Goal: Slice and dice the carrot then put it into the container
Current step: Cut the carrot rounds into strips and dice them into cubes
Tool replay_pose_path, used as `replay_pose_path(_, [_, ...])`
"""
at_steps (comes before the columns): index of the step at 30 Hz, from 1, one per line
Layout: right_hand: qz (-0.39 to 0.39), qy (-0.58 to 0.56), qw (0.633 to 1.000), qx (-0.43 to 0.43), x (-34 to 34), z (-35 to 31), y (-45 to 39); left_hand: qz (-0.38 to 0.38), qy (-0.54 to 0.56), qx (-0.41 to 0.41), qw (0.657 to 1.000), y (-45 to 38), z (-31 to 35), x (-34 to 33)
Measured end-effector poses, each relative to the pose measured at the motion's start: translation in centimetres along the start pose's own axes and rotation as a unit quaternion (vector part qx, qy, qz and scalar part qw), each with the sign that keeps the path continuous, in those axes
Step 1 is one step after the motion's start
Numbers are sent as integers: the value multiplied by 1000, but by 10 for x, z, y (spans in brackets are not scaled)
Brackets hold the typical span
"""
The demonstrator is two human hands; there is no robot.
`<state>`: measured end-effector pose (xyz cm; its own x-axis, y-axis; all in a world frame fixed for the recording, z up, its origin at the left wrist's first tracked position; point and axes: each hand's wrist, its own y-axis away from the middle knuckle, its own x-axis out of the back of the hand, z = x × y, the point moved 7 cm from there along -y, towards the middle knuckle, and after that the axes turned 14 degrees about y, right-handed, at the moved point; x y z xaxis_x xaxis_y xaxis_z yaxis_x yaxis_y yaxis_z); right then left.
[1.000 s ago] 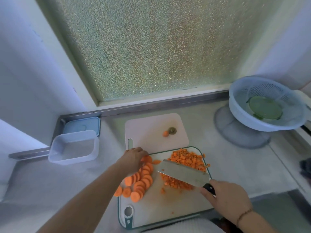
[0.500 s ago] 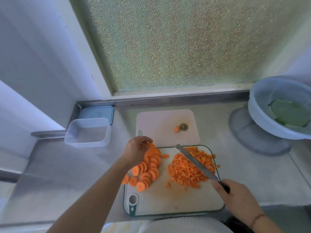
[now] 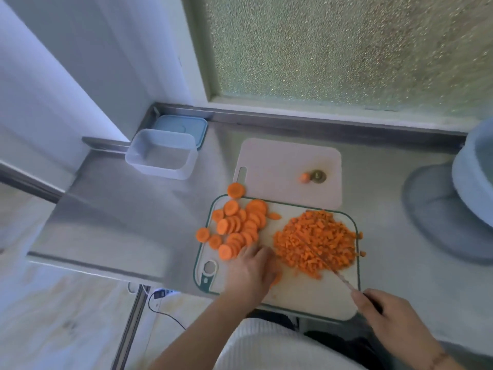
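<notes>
Round carrot slices [image 3: 237, 228] lie in a heap on the left of the green-rimmed cutting board [image 3: 357, 276], and one slice sits just off its far edge. Diced carrot [image 3: 317, 239] is piled on the right. My left hand [image 3: 253, 271] rests palm down on the board near the slices, holding a few slices, orange showing under its right edge. My right hand [image 3: 389, 313] grips the handle of the knife [image 3: 333, 271], whose blade stands edge-up in the diced pile. The clear container [image 3: 162, 156] stands at the far left, holding nothing.
The container's blue lid [image 3: 181, 126] lies behind it. A white board [image 3: 280, 161] behind the cutting board carries a carrot tip [image 3: 304, 177] and a stem end [image 3: 318, 176]. A pale colander [image 3: 474, 177] stands at the right. The steel counter's edge runs at the left.
My left hand has drawn back from the far end of the slice heap to the near middle of the board. The knife has turned edge-up and come down into the diced pile. The view has shifted left.
</notes>
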<state>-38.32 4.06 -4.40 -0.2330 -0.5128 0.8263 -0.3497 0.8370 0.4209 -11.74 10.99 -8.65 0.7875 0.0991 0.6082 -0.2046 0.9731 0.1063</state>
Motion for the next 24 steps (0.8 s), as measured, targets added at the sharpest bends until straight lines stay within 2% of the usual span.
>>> replay_pose_path(3, [-38, 0, 999, 15, -3, 6, 0, -12, -92, -52, 994, 14, 8, -16])
replay_pose_path(5, [-61, -4, 998, 22, -5, 7, 0, -3, -90, -58, 994, 20, 10, -24])
replay_pose_path(12, [-216, -11, 975, 48, -35, 0, 1, 72, -98, -59, 991, 41, 9, -29])
replay_pose_path(18, [-257, -13, 964, 65, -33, -4, -3, 113, -139, -39, 983, 47, 7, -20])
replay_pose_path(24, [-291, -1, 950, 111, -33, -10, -15, 149, -84, 19, 985, 45, -6, 2])
